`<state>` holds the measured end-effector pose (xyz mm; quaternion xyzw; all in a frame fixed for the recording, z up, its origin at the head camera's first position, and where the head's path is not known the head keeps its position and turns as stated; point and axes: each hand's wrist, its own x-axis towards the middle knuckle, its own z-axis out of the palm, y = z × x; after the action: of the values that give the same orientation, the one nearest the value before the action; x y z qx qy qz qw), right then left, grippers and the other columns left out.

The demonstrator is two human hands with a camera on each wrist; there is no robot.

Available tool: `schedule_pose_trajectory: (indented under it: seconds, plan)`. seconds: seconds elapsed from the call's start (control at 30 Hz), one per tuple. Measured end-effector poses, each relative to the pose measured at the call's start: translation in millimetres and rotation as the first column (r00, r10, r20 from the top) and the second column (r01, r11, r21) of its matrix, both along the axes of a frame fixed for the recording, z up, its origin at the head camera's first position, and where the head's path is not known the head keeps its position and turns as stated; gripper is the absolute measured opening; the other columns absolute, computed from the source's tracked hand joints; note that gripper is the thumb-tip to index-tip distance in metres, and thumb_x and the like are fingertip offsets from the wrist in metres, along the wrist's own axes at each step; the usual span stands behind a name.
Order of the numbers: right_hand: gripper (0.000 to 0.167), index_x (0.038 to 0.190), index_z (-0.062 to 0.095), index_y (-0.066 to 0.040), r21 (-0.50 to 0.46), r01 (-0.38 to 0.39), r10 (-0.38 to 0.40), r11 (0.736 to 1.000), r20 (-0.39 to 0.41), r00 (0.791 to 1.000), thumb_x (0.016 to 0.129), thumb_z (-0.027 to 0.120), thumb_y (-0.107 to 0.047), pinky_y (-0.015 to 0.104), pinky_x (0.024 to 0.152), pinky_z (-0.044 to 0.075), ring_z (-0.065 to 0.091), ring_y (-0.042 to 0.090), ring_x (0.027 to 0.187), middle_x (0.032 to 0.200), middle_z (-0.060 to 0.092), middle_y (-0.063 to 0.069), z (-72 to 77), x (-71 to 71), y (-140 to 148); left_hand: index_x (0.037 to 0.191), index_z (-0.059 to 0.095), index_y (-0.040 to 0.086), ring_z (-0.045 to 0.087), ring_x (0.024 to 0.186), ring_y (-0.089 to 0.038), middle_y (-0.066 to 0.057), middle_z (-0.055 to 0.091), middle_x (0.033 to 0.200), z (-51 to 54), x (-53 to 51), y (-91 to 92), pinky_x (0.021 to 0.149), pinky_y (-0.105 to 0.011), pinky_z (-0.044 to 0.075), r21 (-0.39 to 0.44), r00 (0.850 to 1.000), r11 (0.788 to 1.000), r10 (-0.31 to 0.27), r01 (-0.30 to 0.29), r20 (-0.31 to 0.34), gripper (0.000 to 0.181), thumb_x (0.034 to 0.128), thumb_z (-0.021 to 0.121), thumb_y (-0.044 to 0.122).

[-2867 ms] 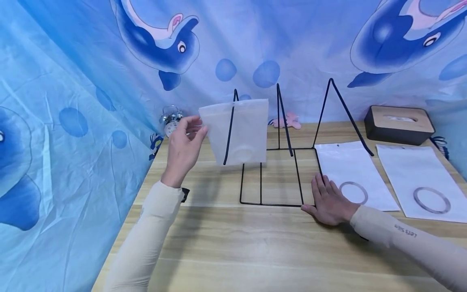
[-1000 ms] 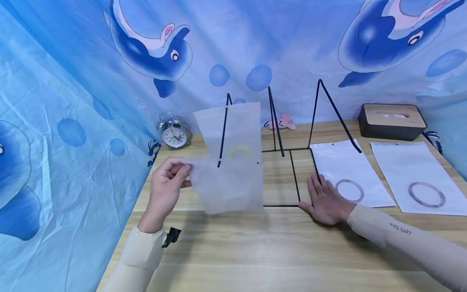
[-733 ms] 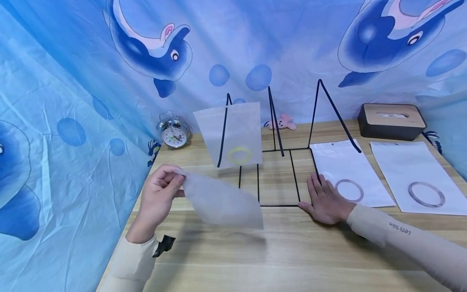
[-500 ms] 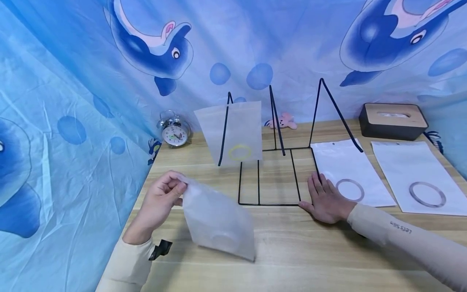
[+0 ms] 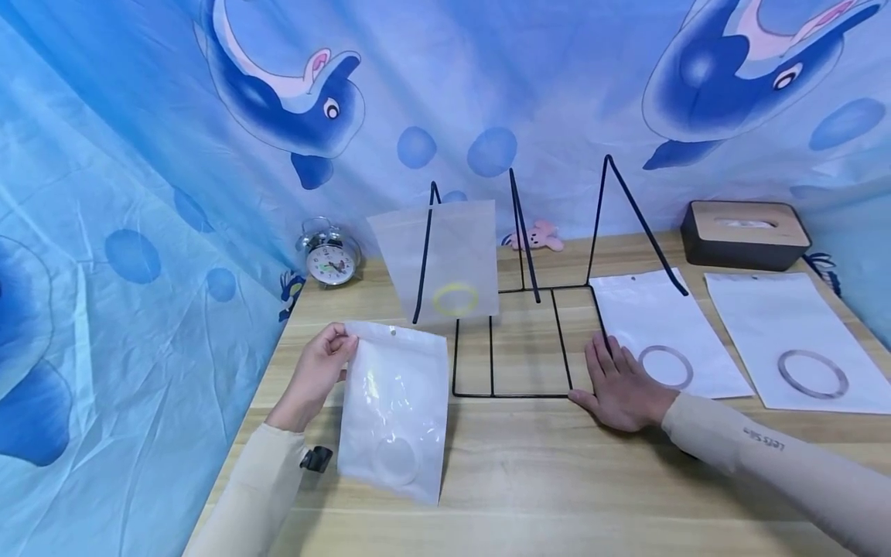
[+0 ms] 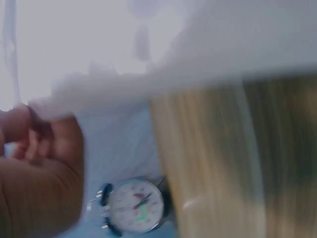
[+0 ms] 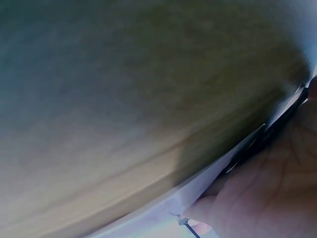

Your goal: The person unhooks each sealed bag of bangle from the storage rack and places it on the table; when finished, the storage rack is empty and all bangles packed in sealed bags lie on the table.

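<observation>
My left hand (image 5: 315, 377) pinches the top left corner of a white pouch (image 5: 393, 410), which hangs over the table at the front left and shows a faint ring shape low down. A frosted bag (image 5: 445, 255) with a yellow ring (image 5: 455, 298) hangs on the left prong of a black wire rack (image 5: 529, 396). The middle and right prongs hold nothing. With fingers spread, my right hand (image 5: 623, 387) rests flat on the rack's front right corner. In the left wrist view the pouch (image 6: 124, 54) fills the top, blurred, above the left hand (image 6: 44, 173).
Two white pouches, one (image 5: 654, 309) beside the rack and another (image 5: 793, 325) further right, lie on the table (image 5: 557, 495), each with a ring. A tissue box (image 5: 745, 251) stands at the back right, an alarm clock (image 5: 330, 263) at the back left. A pink toy (image 5: 543, 235) lies behind the rack.
The pouch in my left hand has come off the left prong, toward me and down, and now turns its glossy face to view. The yellow-ringed bag stays hanging. My right hand has stayed on the rack.
</observation>
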<state>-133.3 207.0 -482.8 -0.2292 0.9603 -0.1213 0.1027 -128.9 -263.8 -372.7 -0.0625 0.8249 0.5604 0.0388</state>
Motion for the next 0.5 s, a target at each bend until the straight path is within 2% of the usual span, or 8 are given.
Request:
schedule_pose_trajectory:
  seconds: [0.1,0.27,0.37,0.43,0.5]
  plan:
    - [0.093,0.152,0.011,0.017,0.001,0.001,-0.001,1.0,0.012,1.0,0.105,0.036,-0.058,0.064,0.115,0.004,-0.004,0.054,0.146,0.159,-0.001,0.037,0.6,-1.1,0,0.128,0.052,0.006,0.059,0.098,-0.018,-0.01,0.061,0.117,-6.9,-12.9,-2.7,0.078,-0.033,0.052,-0.03,0.993,0.998,0.05,-0.047,0.106,0.028,0.1089,0.046,0.025]
    - [0.093,0.152,0.01,0.018,-0.004,0.002,-0.002,1.0,0.013,1.0,0.105,0.037,-0.057,0.064,0.115,0.003,-0.005,0.054,0.145,0.159,-0.002,0.037,1.8,-0.7,1,0.14,0.046,0.01,0.05,0.111,-0.025,-0.012,0.051,0.136,-19.5,-36.3,-3.7,0.083,-0.034,0.04,-0.06,0.96,0.992,0.12,-0.108,0.252,0.037,0.1101,0.041,0.031]
    - [0.092,0.151,0.011,0.019,-0.012,0.001,-0.001,1.0,0.007,1.0,0.105,0.039,-0.055,0.064,0.114,0.004,-0.004,0.055,0.145,0.159,-0.001,0.038,1.9,0.3,0,0.145,0.044,0.011,0.045,0.117,-0.027,-0.011,0.048,0.139,-28.8,-51.0,-2.3,0.089,-0.037,0.039,-0.091,0.941,0.985,0.168,-0.148,0.294,0.04,0.1102,0.04,0.031]
    - [0.091,0.151,0.012,0.019,-0.016,-0.001,0.001,1.0,0.005,1.0,0.105,0.04,-0.054,0.064,0.114,0.004,-0.004,0.055,0.145,0.159,-0.001,0.038,2.0,0.8,0,0.147,0.042,0.01,0.043,0.121,-0.028,-0.013,0.046,0.14,-35.4,-61.2,-1.8,0.095,-0.04,0.039,-0.09,0.932,0.98,0.195,-0.176,0.304,0.042,0.11,0.04,0.029]
    - [0.09,0.151,0.012,0.019,-0.018,-0.002,0.002,1.0,0.002,1.0,0.105,0.041,-0.053,0.064,0.114,0.004,-0.003,0.055,0.145,0.159,0.0,0.038,2.1,1.2,-1,0.146,0.043,0.006,0.042,0.122,-0.029,-0.014,0.045,0.138,-42.9,-71.6,-1.5,0.099,-0.043,0.037,-0.082,0.93,0.975,0.22,-0.205,0.294,0.041,0.1094,0.041,0.025]
